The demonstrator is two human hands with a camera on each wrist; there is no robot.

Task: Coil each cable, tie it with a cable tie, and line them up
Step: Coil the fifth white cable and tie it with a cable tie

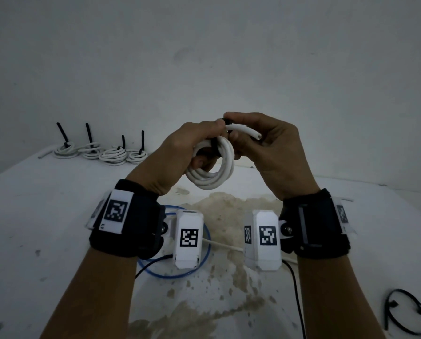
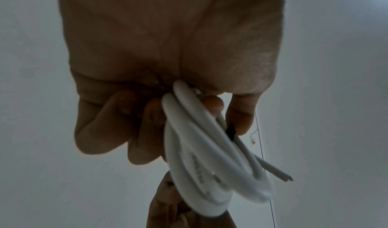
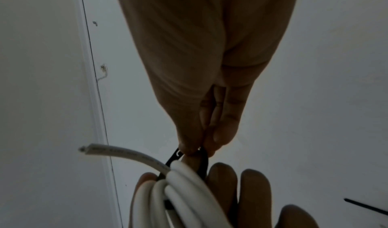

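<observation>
The white table [image 1: 45, 216] carries a brown stain [image 1: 229, 216] near its middle, and at its far left edge four tied white coils [image 1: 99, 152] lie in a row, each with a black tie tail standing up. Nearer, a blue cable loop [image 1: 205, 243] and a black cable [image 1: 296, 285] lie under the wrists, and a loose black cable tie [image 1: 400, 311] rests at the right.

Above the table both hands hold one white cable coil [image 1: 213, 170] in the air. The left hand [image 1: 172, 155] has its fingers [image 2: 109, 118] curled through and around the coil, gripping the bundled turns. The right hand [image 1: 268, 148] pinches a black cable tie [image 3: 175, 157] between thumb and fingertips, closed tight together at the top of the coil, where the tie wraps the turns. The cable's cut end [image 3: 84, 149] sticks out free beside the pinch.

Grey print runs along the cable jacket, too blurred to read. Both black wristbands carry white square-code tags [image 1: 189, 238].
</observation>
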